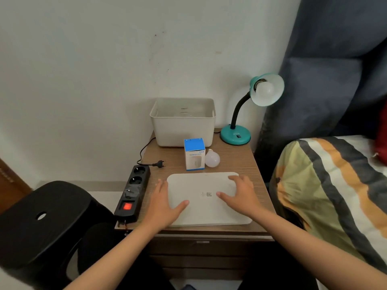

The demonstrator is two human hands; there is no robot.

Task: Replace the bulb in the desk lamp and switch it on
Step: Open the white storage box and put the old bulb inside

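Observation:
A teal desk lamp (236, 136) stands at the back right of the wooden bedside table (236, 160), its shade tilted toward me with a white bulb (265, 90) screwed in. A second white bulb (212, 158) lies on the table beside a blue and white box (194, 154). The lamp's black plug (158, 163) lies loose on the table, next to a black power strip (132, 193) with a red switch. My left hand (164, 203) and right hand (240, 194) rest with fingers spread on a flat white lid (206, 206) at the front.
A white plastic bin (182, 122) sits against the wall at the back. A black stool (41, 218) stands to the left, a bed with a striped cover (326, 185) to the right, and a dark curtain (326, 59) hangs behind the lamp.

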